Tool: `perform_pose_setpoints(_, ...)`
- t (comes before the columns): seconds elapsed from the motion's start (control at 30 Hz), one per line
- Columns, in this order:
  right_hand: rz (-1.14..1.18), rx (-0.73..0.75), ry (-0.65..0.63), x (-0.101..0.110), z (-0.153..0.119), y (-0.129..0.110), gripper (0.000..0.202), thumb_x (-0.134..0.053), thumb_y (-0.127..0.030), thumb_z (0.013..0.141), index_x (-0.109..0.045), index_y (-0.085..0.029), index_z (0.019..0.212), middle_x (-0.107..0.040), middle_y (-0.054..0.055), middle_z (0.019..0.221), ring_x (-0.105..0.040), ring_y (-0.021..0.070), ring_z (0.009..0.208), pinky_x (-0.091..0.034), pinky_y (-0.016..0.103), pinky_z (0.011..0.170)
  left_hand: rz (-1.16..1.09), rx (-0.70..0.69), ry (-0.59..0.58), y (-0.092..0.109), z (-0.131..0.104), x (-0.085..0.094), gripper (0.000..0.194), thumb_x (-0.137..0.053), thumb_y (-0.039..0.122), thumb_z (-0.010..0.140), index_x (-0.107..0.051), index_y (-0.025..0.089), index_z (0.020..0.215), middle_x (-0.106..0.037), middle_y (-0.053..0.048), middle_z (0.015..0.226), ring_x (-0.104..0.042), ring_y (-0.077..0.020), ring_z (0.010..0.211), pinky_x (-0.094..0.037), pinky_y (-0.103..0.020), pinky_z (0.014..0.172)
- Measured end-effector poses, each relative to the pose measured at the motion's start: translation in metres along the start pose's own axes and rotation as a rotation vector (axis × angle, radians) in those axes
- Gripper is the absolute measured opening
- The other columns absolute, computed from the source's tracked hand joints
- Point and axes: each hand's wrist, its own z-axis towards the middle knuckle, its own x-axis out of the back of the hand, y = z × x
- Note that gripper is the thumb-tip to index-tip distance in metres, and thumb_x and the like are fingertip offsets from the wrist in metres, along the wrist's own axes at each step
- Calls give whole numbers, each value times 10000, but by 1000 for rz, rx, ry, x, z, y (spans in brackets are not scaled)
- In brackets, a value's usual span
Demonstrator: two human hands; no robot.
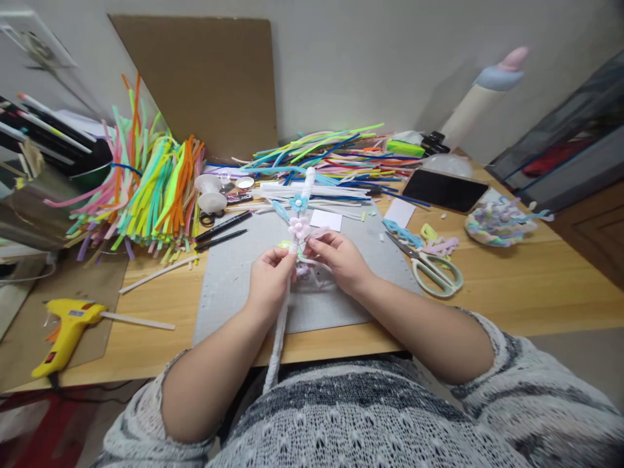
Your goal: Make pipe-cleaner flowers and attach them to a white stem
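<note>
A long white wrapped rod (277, 344) runs from my lap up over the grey mat. Near its upper end sit a blue pipe-cleaner flower (298, 203) and a pink flower (299, 227), with more pale pieces partly hidden lower down. My left hand (273, 273) is closed around the rod just below the pink flower. Beside it, my right hand (338, 260) pinches a thin pale pipe cleaner (319, 233) close to the rod. A white strand (316, 263) trails under the right fingers.
Green-handled scissors (436, 273) lie right on the grey mat's (229, 286) edge. A yellow glue gun (68, 331) rests at the left. Bundled pipe cleaners (160, 188), black pens (221, 239), a phone (444, 190) and a pastel woven bowl (502, 224) surround the mat.
</note>
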Motion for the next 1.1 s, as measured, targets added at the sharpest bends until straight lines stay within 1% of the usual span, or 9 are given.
perform_pose_setpoints(0.2,-121,48,6,4,2,-4,287,-717,-420,658,-583,-169,695,-605,-33,603,-552,92,558,-408,227,541,5,6,-23,-3,0,-2,187,-676,274,642,-532,160,613,-513,46,402,-430,-66,375,-323,-191,445)
perform_pose_setpoints(0.47,4,48,50,2,4,2,185,-675,-304,653,-568,-166,593,-562,-42,508,-482,75,479,-376,232,516,22,-36,-20,-6,-3,-3,174,-682,270,649,-553,154,639,-524,49,432,-442,-68,390,-333,-190,446)
perform_pose_setpoints(0.57,13,23,70,0,2,1,214,-699,-332,639,-565,-168,610,-561,-44,522,-484,76,485,-372,230,516,35,-42,-11,-7,-3,-3,170,-679,266,649,-553,152,639,-519,51,429,-440,-68,390,-336,-192,449)
perform_pose_setpoints(0.67,-46,42,11,1,1,-3,263,-717,-396,652,-579,-173,672,-571,-40,570,-502,80,525,-388,233,546,35,-30,-6,-3,-3,-2,175,-674,267,647,-543,154,626,-513,49,421,-437,-68,392,-330,-193,451)
perform_pose_setpoints(0.77,-123,75,-13,9,4,-10,297,-686,-451,695,-607,-180,786,-606,-20,662,-555,95,604,-416,240,601,18,-20,48,7,0,3,184,-674,272,642,-528,160,634,-504,51,409,-421,-71,384,-309,-193,440)
perform_pose_setpoints(0.83,-148,128,59,19,10,-16,300,-664,-453,714,-610,-184,837,-613,-14,702,-571,100,636,-428,243,625,3,-53,91,15,5,10,179,-663,265,649,-519,160,627,-496,48,397,-406,-68,383,-304,-193,444)
perform_pose_setpoints(0.97,-244,224,234,41,24,-25,227,-610,-398,734,-599,-185,814,-600,-14,686,-553,107,615,-425,261,626,-84,-126,138,28,17,27,159,-623,259,665,-519,158,599,-483,39,396,-382,-63,380,-275,-195,430)
perform_pose_setpoints(1.03,-385,207,243,50,30,-26,171,-585,-348,734,-595,-187,792,-598,-14,672,-548,118,619,-421,276,637,-133,-124,153,31,22,34,162,-621,268,659,-519,161,594,-470,39,392,-373,-67,373,-247,-200,408)
perform_pose_setpoints(1.1,-608,207,189,55,33,-24,118,-581,-297,725,-604,-189,765,-606,-7,685,-550,135,654,-417,296,672,-154,-123,155,32,25,38,163,-623,273,659,-521,164,592,-463,38,391,-374,-69,372,-237,-202,400)
